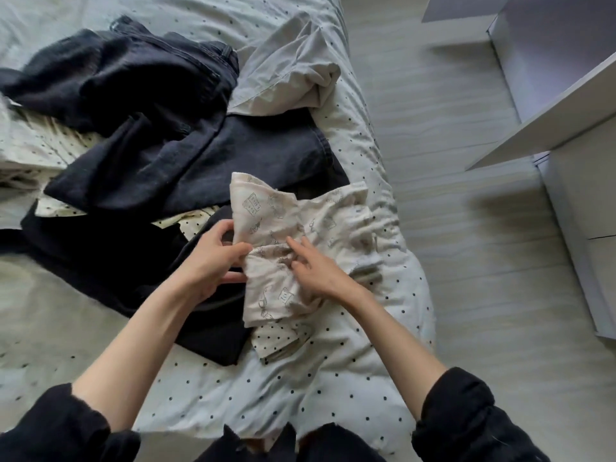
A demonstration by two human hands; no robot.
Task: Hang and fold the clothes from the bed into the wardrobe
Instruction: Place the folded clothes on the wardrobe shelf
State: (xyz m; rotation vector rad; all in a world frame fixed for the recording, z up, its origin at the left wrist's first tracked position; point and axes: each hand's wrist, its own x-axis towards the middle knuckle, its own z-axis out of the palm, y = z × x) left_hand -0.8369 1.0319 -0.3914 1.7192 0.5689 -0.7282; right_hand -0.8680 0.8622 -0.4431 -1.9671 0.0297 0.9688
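You're barely started: your left hand (213, 258) pinches the cream printed top (283, 248) at the bed (233, 388) edge, right hand (320, 271) fingers resting loosely on it, dark clothes (150, 128) still piled, wardrobe (550, 105) untouched.

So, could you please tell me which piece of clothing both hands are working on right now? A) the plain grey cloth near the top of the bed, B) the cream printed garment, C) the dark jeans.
B: the left hand pinches the edge of the cream printed garment, and the right hand rests on it; the dark jeans lie untouched.
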